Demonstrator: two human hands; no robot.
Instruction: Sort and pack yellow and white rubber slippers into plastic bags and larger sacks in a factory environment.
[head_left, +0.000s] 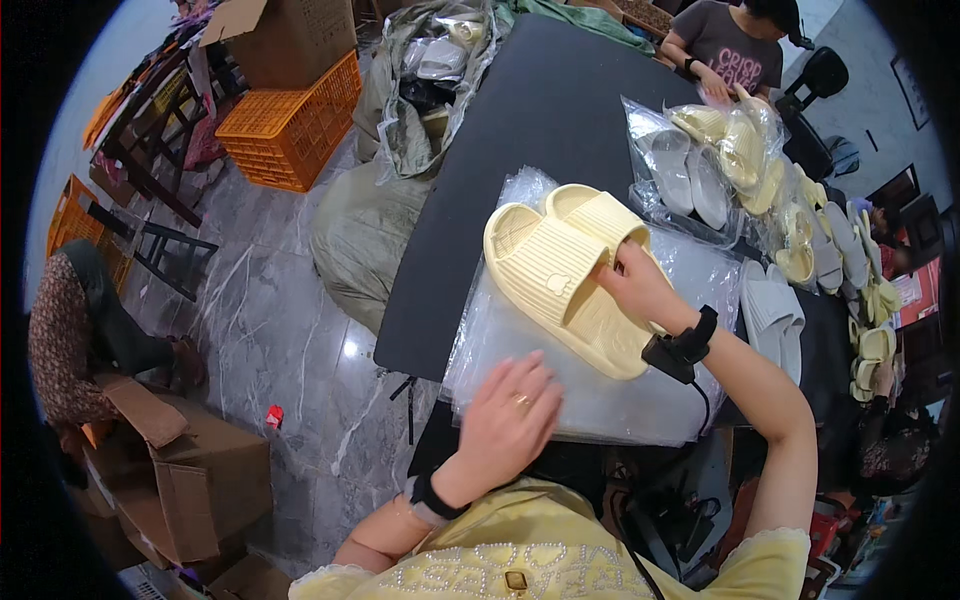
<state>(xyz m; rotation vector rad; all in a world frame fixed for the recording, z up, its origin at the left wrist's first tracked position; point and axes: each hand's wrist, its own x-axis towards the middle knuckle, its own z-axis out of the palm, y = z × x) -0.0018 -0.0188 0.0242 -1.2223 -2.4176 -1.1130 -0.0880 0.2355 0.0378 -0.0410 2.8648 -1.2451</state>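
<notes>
- Grey marble floor [270, 330] fills the left of the head view, with a dark bench [520, 130] running up the middle toward the far end.
- Right hand [640, 290] is up over the bench, fingers curled around a pair of pale yellow slippers [570, 275], held together side by side with their ribbed straps facing the camera.
- That wrist wears a black band [690, 345] with a cable trailing down from it.
- Left hand [505, 420] lies flat and spread, fingers open, pressing on a stack of clear plastic bags [600, 400] at the near edge of the bench; nothing gripped in it.
- The slippers hover just above that stack, not resting on it.
- Off to the right, a heap of bagged slippers [720, 160] in white and yellow piles up, and a loose white pair [772, 310] sits just beside the right forearm.
- At the far end another person [725, 45] in a dark shirt leans over the heap.
- Down the left side: an orange crate [290, 125], a cardboard box [180, 480] lying open on the floor, and a seated person [70, 330] in patterned clothes.
- Bulging grey-green sacks [365, 230] slump against the bench's left edge.
</notes>
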